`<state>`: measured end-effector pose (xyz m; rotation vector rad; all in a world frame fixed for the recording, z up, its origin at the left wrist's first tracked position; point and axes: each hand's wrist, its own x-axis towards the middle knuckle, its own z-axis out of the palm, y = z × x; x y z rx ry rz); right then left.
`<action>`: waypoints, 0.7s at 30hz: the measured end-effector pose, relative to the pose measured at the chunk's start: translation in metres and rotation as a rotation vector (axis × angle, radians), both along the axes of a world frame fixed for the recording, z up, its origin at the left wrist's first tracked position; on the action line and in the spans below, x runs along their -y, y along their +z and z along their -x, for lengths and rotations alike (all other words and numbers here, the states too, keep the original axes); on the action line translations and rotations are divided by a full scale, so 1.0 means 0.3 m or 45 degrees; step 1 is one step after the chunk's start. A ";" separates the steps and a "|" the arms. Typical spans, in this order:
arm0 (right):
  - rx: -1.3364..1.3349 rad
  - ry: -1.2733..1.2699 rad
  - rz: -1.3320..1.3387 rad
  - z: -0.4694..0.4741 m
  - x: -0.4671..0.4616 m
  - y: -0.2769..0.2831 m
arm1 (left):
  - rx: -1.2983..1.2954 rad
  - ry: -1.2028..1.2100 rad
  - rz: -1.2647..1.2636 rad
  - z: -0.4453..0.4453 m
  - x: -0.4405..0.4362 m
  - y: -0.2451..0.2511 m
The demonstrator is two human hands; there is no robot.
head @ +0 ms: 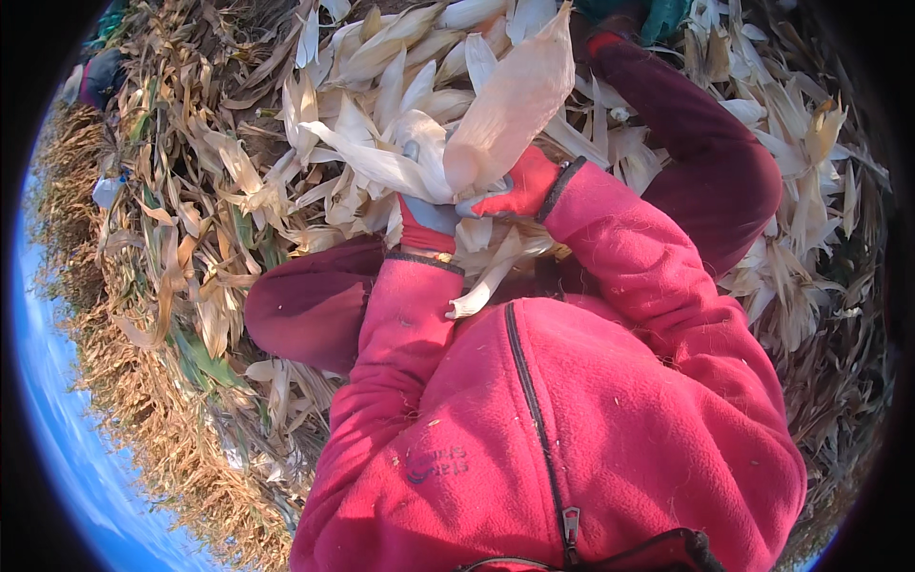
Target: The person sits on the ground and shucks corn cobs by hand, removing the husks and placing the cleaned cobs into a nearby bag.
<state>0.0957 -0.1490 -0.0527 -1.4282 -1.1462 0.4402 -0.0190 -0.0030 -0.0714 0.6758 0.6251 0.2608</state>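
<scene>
My left hand [430,218], in a red glove with a grey coated palm, holds a bundle of dry corn husk leaves [382,161] from below. Its thumb rises along the pale husk. Close against it, my right hand [511,191], gloved alike, pinches the base of the bundle with thumb and fingers. A broad husk leaf [511,100] stands up from between the hands. Whether an ear of corn sits inside the bundle is hidden. Below my hands, a loose curled husk piece [487,282] lies near my lap.
Ears of corn in pale husks [393,43] are heaped beyond my hands. My bent legs [715,157] flank the work. Loose husks [779,286] cover the ground at right; dry corn stalks [186,236] lie at left. Teal material [665,18] shows at the top.
</scene>
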 end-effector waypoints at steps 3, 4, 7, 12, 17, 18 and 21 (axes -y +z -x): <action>0.087 -0.030 -0.099 0.047 -0.016 0.019 | 0.039 -0.298 -0.603 0.052 -0.040 -0.122; 0.201 0.030 -0.068 0.027 -0.028 0.015 | -0.123 -0.330 -1.025 0.050 -0.029 -0.125; -0.205 0.149 -0.220 0.045 -0.024 0.045 | 0.105 -0.395 -0.936 0.010 0.023 -0.046; -0.958 0.049 0.013 0.089 -0.017 0.111 | 0.261 -0.330 0.053 0.031 0.037 -0.032; -1.772 0.613 -0.705 0.046 -0.010 0.164 | 0.494 -0.185 0.422 0.003 0.082 -0.026; -1.936 0.787 -0.800 0.049 -0.014 0.128 | 0.324 -0.052 0.407 0.007 0.086 -0.023; -2.490 1.267 -0.931 0.070 -0.011 0.118 | 0.441 -0.172 0.749 -0.009 0.058 0.018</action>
